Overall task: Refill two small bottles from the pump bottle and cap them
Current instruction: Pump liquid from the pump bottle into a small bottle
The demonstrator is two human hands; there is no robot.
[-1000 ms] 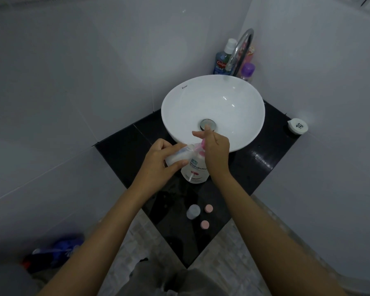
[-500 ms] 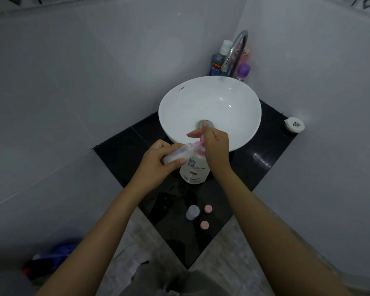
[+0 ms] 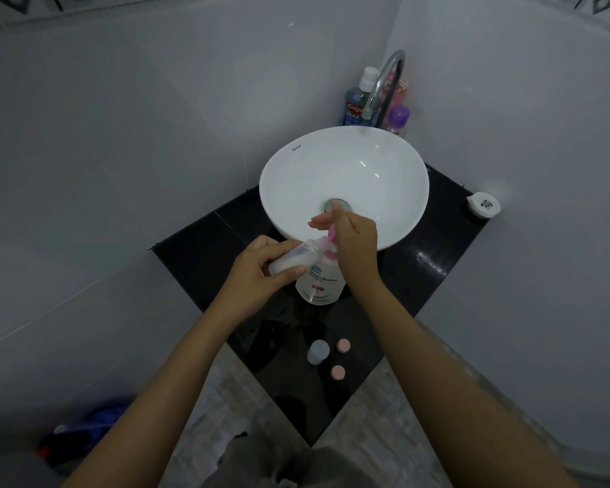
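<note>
A white pump bottle (image 3: 320,285) with a pink pump head stands on the black counter (image 3: 198,255) in front of the basin. My left hand (image 3: 261,272) grips a small clear bottle (image 3: 296,257), tilted with its mouth at the pink nozzle. My right hand (image 3: 353,241) rests on top of the pump head with its fingers straight. A second small clear bottle (image 3: 318,351) stands uncapped near the counter's front corner. Two pink caps (image 3: 343,345) (image 3: 337,372) lie beside it.
A white bowl basin (image 3: 296,163) with a chrome tap (image 3: 384,82) fills the back of the counter. Mouthwash (image 3: 356,100) and other bottles stand behind it. A small white round container (image 3: 483,205) sits at the right corner. Blue and dark items (image 3: 85,431) lie on the floor, lower left.
The view has drifted slightly. Both hands stay at the pump bottle, with the small bottle held at the nozzle and the right hand on the pump head.
</note>
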